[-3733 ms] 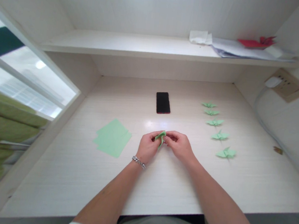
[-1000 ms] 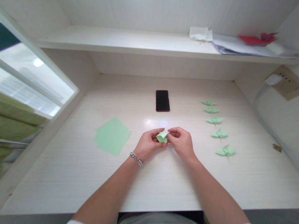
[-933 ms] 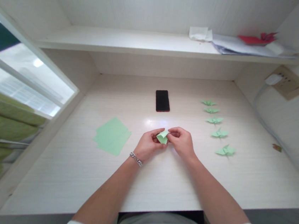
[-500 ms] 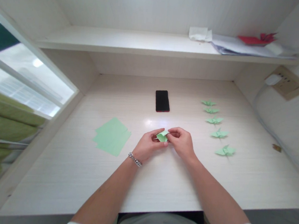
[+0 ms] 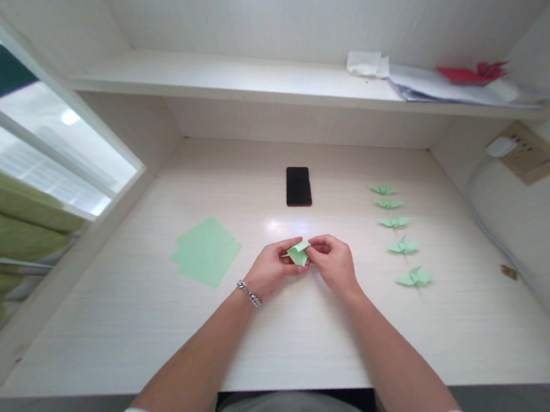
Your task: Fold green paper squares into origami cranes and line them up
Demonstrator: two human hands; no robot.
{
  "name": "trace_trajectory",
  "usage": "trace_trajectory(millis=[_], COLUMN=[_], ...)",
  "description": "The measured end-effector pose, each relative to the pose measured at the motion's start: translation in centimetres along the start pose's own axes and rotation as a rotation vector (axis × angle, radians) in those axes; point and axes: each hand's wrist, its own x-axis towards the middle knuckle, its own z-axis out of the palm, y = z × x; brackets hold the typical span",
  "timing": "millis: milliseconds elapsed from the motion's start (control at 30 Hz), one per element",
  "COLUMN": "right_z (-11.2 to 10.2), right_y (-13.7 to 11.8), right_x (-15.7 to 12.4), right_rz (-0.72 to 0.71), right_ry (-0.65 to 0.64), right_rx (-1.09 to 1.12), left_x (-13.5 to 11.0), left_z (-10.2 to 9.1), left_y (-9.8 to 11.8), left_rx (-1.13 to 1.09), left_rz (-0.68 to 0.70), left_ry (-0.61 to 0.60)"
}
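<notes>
Between my two hands is a small folded piece of green paper (image 5: 298, 253), with one flap lifted at its top. My left hand (image 5: 272, 268) pinches its left and lower side; a chain bracelet is on that wrist. On the right edge, the thumb and fingers of my right hand (image 5: 333, 261) close on the paper. To the left lies a fanned stack of green paper sheets (image 5: 206, 251). Several green paper cranes (image 5: 403, 246) stand in a column to the right of my hands.
A black phone (image 5: 299, 186) lies beyond my hands on the white desk (image 5: 143, 336). Papers (image 5: 435, 85) and a red folded paper (image 5: 490, 70) rest on the shelf above. At the right wall a white plug with a cable (image 5: 475, 201) sits in a socket.
The folded paper has shifted very slightly between my fingers, and my left thumb sits a little lower. Everything else stays in place.
</notes>
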Motion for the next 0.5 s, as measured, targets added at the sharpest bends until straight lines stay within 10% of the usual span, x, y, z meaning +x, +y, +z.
trace_trajectory(millis=[500], right_z=[0.12], right_y=[0.06], right_x=[0.04], right_rz=[0.003], right_ry=[0.038], right_rx=[-0.026], left_x=[-0.12], left_z=[0.31], left_y=[0.07], left_rx=[0.039], left_rz=[-0.001], left_ry=[0.049])
